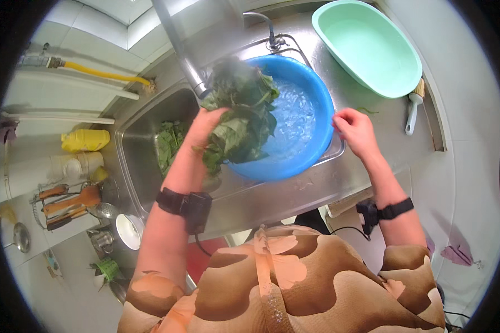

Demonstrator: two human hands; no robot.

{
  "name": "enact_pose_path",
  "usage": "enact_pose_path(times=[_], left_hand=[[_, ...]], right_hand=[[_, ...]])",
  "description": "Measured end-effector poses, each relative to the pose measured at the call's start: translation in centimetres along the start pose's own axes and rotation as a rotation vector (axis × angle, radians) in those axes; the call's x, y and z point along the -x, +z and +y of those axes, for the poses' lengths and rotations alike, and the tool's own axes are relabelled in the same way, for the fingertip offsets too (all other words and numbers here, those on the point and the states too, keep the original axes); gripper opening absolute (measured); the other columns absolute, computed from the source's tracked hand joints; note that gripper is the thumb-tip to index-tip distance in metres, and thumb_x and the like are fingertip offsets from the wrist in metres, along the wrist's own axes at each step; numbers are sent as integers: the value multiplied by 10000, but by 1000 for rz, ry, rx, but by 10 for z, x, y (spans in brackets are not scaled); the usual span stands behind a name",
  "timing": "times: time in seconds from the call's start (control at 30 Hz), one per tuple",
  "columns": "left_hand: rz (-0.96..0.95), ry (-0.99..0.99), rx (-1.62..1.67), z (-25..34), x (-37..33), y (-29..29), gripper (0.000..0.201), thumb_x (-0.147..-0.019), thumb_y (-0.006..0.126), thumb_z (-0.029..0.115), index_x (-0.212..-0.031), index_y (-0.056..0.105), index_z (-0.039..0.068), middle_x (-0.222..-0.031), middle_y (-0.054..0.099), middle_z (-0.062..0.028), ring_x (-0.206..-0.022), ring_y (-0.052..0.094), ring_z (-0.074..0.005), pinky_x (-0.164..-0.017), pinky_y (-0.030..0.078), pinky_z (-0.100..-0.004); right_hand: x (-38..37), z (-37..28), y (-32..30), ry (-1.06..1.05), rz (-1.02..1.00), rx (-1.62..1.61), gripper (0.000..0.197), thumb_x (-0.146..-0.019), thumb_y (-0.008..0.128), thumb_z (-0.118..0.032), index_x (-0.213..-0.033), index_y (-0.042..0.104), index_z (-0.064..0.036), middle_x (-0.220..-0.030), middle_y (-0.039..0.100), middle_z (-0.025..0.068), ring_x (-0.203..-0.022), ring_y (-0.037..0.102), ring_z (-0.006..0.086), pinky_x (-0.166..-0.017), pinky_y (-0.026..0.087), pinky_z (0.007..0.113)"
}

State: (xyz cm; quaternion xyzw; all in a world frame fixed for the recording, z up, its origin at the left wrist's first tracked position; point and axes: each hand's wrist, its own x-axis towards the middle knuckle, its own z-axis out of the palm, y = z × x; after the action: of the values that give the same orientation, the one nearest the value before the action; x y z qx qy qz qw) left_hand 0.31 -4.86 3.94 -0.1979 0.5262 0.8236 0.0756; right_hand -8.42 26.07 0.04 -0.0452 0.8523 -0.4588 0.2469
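My left hand (206,125) is closed around a bunch of leafy greens (236,130), lifted over the left side of a blue basin (321,136). Motion blurs the upper leaves, and the bunch hides part of my fingers. Water (294,119) fills the basin, rippled and bright. At the basin's right rim, my right hand (356,132) has its fingers curled together in a pinch. Whatever lies between those fingertips, if anything, is too small to make out. More green leaves (170,145) lie in the steel sink (136,150) to the left.
A metal spout (191,75) comes down over the sink. On the counter's far right stand a mint-green tub (372,53) and a brush (412,108), with a stray green bit (366,110) nearby. Utensils (72,202), a yellow bottle (85,140) and a white bowl (129,231) are at left.
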Motion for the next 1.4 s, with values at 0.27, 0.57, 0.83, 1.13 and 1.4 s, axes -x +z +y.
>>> enact_pose_path(times=[0.27, 0.57, 0.83, 1.13, 1.4], left_hand=[[47, 129, -38, 11, 4, 7, 276, -750, 580, 24, -1025, 565, 0, -919, 604, -62, -779, 595, -150, -665, 485, -265], [128, 154, -156, 15, 7, 10, 260, -778, 571, 22, -1038, 572, 22, -943, 602, -43, -843, 573, -138, -717, 464, -273], [131, 146, -190, 27, 16, 38, 371, -759, 564, -35, -1123, 516, 22, -1002, 585, -52, -887, 562, -145, -773, 457, -286], [-13, 242, -153, 46, 15, 68, 489, -733, 582, -21, -1203, 458, 30, -1048, 562, -52, -923, 543, -147, -819, 437, -287], [-190, 308, -97, 83, 25, 110, 285, -787, 559, 23, -1068, 514, 13, -969, 579, -65, -836, 574, -154, -717, 487, -286]], right_hand=[[21, 35, 24, 355, -282, -492, 337, -831, 581, -263, -1022, 534, 10, -917, 605, 71, -790, 580, 127, -669, 480, 245], [3, 24, 47, 527, -357, -638, 384, -756, 611, -250, -1033, 519, 0, -893, 597, 113, -748, 594, 208, -643, 516, 341], [22, 3, 34, 454, -333, -696, 325, -694, 558, -96, -995, 480, 1, -826, 553, 110, -697, 577, 221, -592, 527, 365], [78, -21, -22, 434, -267, -726, 333, -700, 563, -99, -997, 508, 43, -852, 588, 132, -708, 608, 236, -585, 539, 352], [127, -44, -53, 411, -241, -908, 419, -712, 562, -96, -1091, 455, 48, -958, 565, 168, -784, 605, 276, -655, 528, 425]])
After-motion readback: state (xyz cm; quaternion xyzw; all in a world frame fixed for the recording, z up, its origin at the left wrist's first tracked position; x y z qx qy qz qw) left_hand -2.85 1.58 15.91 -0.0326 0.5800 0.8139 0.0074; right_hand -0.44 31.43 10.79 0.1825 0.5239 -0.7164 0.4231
